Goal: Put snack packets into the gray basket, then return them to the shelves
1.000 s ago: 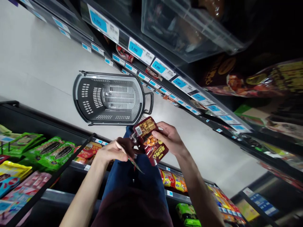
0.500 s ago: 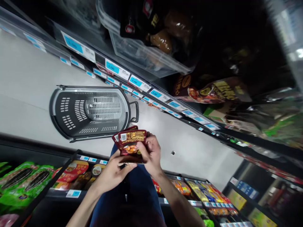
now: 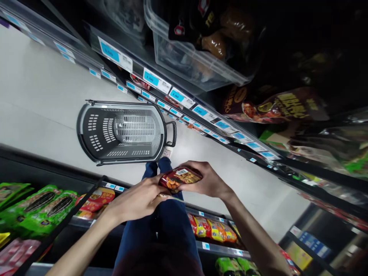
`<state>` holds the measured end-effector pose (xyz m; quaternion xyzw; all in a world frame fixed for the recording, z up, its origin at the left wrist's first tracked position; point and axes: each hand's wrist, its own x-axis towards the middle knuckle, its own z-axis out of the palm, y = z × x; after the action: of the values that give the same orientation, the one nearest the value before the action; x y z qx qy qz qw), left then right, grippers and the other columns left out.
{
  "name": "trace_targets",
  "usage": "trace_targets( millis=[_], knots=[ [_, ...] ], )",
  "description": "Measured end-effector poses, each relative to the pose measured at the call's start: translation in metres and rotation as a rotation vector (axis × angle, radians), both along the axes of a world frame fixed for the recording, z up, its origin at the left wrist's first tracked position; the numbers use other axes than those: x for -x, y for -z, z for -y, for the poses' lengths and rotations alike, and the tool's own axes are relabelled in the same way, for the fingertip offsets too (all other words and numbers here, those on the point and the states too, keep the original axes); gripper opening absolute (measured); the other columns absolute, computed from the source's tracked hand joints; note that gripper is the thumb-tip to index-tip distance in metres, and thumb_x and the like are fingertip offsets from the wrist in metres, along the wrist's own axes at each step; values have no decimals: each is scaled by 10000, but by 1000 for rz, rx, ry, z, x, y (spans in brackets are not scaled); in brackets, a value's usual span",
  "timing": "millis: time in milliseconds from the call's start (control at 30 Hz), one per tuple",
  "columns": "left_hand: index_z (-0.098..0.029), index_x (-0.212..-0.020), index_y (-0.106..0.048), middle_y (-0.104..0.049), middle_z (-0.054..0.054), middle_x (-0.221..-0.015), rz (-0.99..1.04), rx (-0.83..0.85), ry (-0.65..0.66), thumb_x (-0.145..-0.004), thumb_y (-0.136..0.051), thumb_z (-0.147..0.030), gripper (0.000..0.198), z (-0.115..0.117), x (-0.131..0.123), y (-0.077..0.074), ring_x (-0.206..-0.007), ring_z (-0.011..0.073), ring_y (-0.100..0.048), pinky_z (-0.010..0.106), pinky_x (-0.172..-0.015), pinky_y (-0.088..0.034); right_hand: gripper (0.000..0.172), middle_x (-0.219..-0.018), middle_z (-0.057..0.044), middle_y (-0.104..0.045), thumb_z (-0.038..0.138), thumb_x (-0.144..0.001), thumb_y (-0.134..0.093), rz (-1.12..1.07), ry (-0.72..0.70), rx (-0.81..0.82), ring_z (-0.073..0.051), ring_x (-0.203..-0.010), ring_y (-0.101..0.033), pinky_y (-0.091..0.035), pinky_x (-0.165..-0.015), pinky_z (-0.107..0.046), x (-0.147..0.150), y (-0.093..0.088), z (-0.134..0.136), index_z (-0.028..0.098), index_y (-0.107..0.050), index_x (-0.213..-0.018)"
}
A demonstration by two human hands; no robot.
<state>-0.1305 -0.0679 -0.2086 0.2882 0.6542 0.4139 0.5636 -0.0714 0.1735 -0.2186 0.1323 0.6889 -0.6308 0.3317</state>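
Dark red snack packets (image 3: 184, 177) with a white barcode label are held between both hands, above the legs in blue trousers. My right hand (image 3: 202, 177) wraps round their right side, thumb across the front. My left hand (image 3: 143, 197) grips them from the left, and the edge of a pale packet or card shows under its fingers. How many packets there are cannot be made out. Beyond the hands, a dark grey shopping basket (image 3: 94, 147) stands on the floor, its slotted bottom visible and its handle pointing right.
Along the upper side runs a shelf with blue and white price tags (image 3: 155, 80), a clear plastic bin (image 3: 184, 63) and a brown snack bag (image 3: 276, 107). Lower shelves hold green packets (image 3: 46, 209) at left and orange-yellow packets (image 3: 214, 229) at right. Pale floor (image 3: 37, 103) lies between.
The packets, earlier fanned out and upright, are now gathered and tilted flatter between the hands. Both hands have moved slightly right, and the basket appears further right in the view.
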Motion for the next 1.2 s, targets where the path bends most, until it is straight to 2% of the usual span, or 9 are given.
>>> trace_targets(
  millis=[133,267,367,567,733,900,1033,1100,1200],
  knots=[
    [-295,-1117,-749,-707,24,-1180,-15,-52,5,-955,-509,-193,306,3,10,-3,-1121,209,-636,295,-967,-480,298,-727,-23,-707,311,-608,-915,-56,130,-26,-186,-660,-658,-529,-571,-264,-5,8,-6,158,-728,-782],
    [-302,-1138,-761,-727,37,-1186,-33,-175,-195,-958,-555,-255,278,15,15,3,-1260,232,-558,322,-1064,-450,355,-875,-59,-765,340,-588,-927,31,713,77,-259,-805,-717,-607,-753,-392,-24,23,3,202,-751,-864],
    [-257,-1109,-778,-712,86,-1216,54,-235,-356,-939,-596,-263,250,17,3,13,-1268,247,-559,342,-1071,-468,432,-1013,-74,-760,446,-647,-880,68,1092,168,-278,-978,-710,-578,-913,-479,-33,29,34,238,-728,-994],
    [-195,-1033,-795,-650,131,-1298,280,-169,-561,-900,-657,-351,248,-10,-28,22,-1178,250,-614,320,-978,-541,489,-1071,-91,-751,442,-657,-872,284,1358,170,-271,-984,-714,-573,-950,-467,-42,26,98,209,-691,-1047],
    [-161,-869,-799,-733,123,-1005,352,-117,-703,-850,-710,-443,297,-20,-25,24,-1001,232,-678,289,-866,-562,553,-1114,-99,-740,380,-645,-875,213,1093,114,-296,-1058,-693,-561,-985,-457,-51,30,93,196,-686,-1131],
    [-150,-973,-775,-748,114,-1017,457,-92,-753,-846,-717,-431,314,-22,-27,25,-981,230,-685,300,-849,-559,426,-1041,-67,-750,258,-693,-835,113,695,-21,-287,-1009,-698,-562,-964,-427,-61,23,58,229,-710,-1100],
    [-159,-895,-779,-748,64,-872,480,-74,-746,-848,-722,-392,245,-15,-27,24,-823,172,-673,269,-815,-548,537,-1195,-74,-696,233,-725,-818,62,311,230,-283,-1100,-668,-541,-986,-428,-58,9,6,268,-653,-1235],
    [-170,-917,-783,-747,67,-954,480,-52,-719,-858,-711,-389,238,-14,-26,23,-888,178,-670,266,-844,-542,636,-1339,-86,-614,387,-741,-821,-4,320,321,-303,-1238,-592,-494,-1052,-457,-52,4,-12,291,-589,-1325],
    [-183,-965,-781,-731,80,-1066,463,-59,-586,-890,-667,-391,250,-26,-24,19,-968,190,-658,285,-908,-531,651,-1383,-84,-582,685,-797,-655,-50,646,214,-302,-1311,-534,-461,-1089,-467,-49,3,-4,311,-578,-1325]
  ],
)
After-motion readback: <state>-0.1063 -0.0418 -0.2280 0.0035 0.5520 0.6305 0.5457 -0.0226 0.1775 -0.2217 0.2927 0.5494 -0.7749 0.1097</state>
